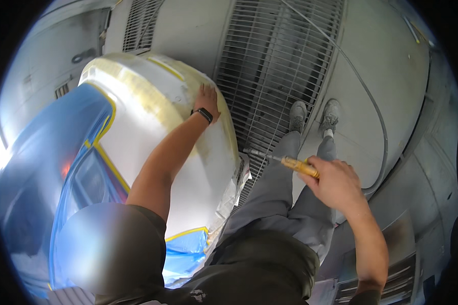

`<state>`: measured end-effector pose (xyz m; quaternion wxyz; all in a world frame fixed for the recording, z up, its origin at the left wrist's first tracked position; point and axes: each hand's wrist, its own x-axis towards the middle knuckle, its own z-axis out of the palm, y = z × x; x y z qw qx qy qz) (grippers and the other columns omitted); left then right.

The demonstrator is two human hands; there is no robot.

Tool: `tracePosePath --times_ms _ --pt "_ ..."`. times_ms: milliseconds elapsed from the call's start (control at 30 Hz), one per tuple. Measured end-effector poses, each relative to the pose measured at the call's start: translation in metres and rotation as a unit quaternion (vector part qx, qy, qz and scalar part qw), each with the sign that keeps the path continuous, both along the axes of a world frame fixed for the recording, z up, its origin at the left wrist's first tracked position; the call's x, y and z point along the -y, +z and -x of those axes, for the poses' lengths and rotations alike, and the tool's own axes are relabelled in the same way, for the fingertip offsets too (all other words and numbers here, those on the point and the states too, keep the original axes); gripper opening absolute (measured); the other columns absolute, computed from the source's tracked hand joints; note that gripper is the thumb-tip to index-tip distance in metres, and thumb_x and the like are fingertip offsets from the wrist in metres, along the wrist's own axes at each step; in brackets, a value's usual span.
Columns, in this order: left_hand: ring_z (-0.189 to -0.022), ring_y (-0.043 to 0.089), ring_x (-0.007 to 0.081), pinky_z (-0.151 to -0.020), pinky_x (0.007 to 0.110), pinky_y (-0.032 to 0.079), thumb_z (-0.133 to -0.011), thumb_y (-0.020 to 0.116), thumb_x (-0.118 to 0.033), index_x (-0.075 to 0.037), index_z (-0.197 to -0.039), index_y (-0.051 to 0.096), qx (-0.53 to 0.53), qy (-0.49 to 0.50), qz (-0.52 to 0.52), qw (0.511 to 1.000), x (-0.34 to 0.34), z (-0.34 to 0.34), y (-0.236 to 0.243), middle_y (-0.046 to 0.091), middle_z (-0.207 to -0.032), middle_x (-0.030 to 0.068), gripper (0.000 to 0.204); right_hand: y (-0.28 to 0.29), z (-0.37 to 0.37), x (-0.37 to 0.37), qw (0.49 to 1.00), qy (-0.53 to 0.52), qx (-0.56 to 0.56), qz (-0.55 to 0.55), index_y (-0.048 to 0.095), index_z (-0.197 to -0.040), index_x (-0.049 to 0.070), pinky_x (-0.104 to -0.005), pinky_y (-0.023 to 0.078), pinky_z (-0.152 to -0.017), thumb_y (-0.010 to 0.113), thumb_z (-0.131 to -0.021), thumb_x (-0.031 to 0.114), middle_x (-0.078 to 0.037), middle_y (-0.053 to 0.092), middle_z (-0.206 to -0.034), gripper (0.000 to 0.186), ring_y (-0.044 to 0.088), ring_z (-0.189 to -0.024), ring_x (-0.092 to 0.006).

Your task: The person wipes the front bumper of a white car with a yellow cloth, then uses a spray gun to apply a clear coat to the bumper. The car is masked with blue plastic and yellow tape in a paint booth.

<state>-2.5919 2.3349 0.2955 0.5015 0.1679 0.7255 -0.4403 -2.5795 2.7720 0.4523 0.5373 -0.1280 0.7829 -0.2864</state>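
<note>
A white car panel [173,137], with yellowish patches along its upper part, curves across the left of the head view. My left hand [207,104], a dark watch on its wrist, lies flat on this panel near its right edge, fingers stretched out. In my right hand [336,184] is a screwdriver [299,165] with a yellow handle; its fingers wrap round the handle's end. The grey metal shaft points left toward the panel's edge, over the floor grate and apart from the panel as far as I can tell. Blue masking film [56,132] edged with yellow tape [112,168] covers the car's body on the left.
Under and ahead of me runs a metal floor grate [269,66], with my shoes [331,113] at its right edge. A grey hose [364,84] curves over the floor on the right. Crumpled masking sheet [228,201] hangs along the panel's lower right edge.
</note>
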Motion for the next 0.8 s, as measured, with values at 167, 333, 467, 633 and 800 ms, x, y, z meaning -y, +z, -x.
tracePosePath --times_ms 167,333,467,633,800 --pt "-0.165 0.015 0.0325 -0.133 0.057 0.007 -0.101 0.044 -0.072 -0.007 -0.17 0.028 0.112 0.069 0.062 0.989 0.002 0.021 -0.08 0.023 -0.178 0.0115 0.096 -0.06 -0.012 -0.001 0.997 -0.068 -0.004 -0.049 0.073 -0.118 0.013 -0.0518 0.055 -0.085 0.075 -0.097 0.039 -0.017 0.075 -0.09 0.033 0.071 -0.092 -0.0406" --pt "-0.164 0.019 0.0366 -0.13 0.061 0.009 -0.103 0.045 -0.059 -0.012 -0.17 0.032 0.064 0.075 0.163 0.982 0.029 0.045 -0.152 0.026 -0.177 0.0151 0.083 -0.119 -0.035 0.007 0.99 -0.13 -0.012 -0.048 0.074 -0.112 0.012 -0.052 0.056 -0.078 0.076 -0.096 0.038 -0.015 0.075 -0.083 0.031 0.072 -0.083 -0.0415" --pt "-0.164 0.02 0.0371 -0.131 0.059 0.008 -0.106 0.041 -0.061 -0.014 -0.169 0.034 0.128 0.022 0.189 0.973 0.012 -0.015 -0.182 0.028 -0.177 0.0142 0.079 -0.141 -0.053 0.015 0.993 -0.091 -0.023 -0.072 0.075 -0.109 0.012 -0.0518 0.057 -0.075 0.075 -0.096 0.042 -0.015 0.074 -0.081 0.033 0.072 -0.081 -0.0404" --pt "-0.163 0.024 0.0367 -0.131 0.056 0.012 -0.108 0.044 -0.061 -0.017 -0.168 0.038 0.266 -0.072 0.129 0.953 -0.011 -0.135 -0.191 0.029 -0.176 0.0123 0.075 -0.151 -0.073 0.018 0.997 -0.044 -0.005 -0.062 0.075 -0.109 0.013 -0.0509 0.057 -0.074 0.073 -0.097 0.044 -0.014 0.074 -0.079 0.034 0.073 -0.08 -0.0387" --pt "-0.163 0.022 0.0374 -0.13 0.059 0.011 -0.107 0.046 -0.061 -0.015 -0.17 0.033 0.249 -0.135 0.138 0.949 0.005 -0.255 -0.228 0.027 -0.177 0.0112 0.079 -0.172 -0.112 0.013 0.999 -0.004 0.01 -0.033 0.074 -0.106 0.012 -0.0509 0.058 -0.074 0.07 -0.099 0.046 -0.014 0.074 -0.081 0.034 0.074 -0.08 -0.0388"
